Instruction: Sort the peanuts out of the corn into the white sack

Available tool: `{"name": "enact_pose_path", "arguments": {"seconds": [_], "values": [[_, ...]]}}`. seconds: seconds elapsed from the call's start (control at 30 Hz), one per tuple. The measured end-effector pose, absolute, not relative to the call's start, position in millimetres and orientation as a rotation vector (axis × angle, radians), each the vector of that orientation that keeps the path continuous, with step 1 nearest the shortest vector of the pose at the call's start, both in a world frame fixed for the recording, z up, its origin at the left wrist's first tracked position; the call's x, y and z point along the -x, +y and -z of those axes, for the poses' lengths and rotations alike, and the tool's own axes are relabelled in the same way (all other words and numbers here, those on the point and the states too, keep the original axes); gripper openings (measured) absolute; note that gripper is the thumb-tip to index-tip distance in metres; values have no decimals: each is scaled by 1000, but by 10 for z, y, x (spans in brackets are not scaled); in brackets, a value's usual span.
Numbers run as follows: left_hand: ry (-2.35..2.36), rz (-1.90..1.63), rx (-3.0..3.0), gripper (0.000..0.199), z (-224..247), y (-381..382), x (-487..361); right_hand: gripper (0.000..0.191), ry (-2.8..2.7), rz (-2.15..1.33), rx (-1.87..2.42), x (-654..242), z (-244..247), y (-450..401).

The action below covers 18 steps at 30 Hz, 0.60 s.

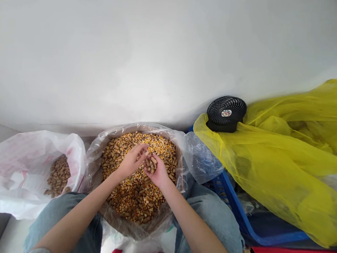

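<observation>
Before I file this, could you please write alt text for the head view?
Left hand and right hand reach into a clear plastic bag of peanuts and corn kernels, the right holding some. A white sack of peanuts lies left; a black fan on yellow plastic sits right.

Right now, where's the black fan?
In the head view, the black fan sits right of the clear bag of corn and peanuts, touching yellow plastic.
</observation>
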<state>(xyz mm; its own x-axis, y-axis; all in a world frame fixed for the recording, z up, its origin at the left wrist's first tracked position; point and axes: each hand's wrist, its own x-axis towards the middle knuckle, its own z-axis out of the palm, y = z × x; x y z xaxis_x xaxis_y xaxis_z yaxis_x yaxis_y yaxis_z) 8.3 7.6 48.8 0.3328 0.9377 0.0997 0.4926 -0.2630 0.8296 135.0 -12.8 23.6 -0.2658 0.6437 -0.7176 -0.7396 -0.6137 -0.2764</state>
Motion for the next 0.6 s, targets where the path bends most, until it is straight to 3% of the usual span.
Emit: {"name": "enact_pose_path", "arguments": {"seconds": [0.13, 0.23, 0.37, 0.6], "values": [[1560, -823, -1558, 32, -267, 141, -23, 14, 139, -1976, 979, -1380, -314, -116], [1642, -367, -1755, 28, -51, 22, -50, 13, 136, -1943, 913, -1398, -368, -102], [1439, 274, -2240, 38, 157, -347, -212, 13, 146, -1936, 891, -1406, -384, -96], [1106, 435, -2584, 32, 472, -637, -309, 13, 117, -1927, 912, -1396, -384, -103]]}}
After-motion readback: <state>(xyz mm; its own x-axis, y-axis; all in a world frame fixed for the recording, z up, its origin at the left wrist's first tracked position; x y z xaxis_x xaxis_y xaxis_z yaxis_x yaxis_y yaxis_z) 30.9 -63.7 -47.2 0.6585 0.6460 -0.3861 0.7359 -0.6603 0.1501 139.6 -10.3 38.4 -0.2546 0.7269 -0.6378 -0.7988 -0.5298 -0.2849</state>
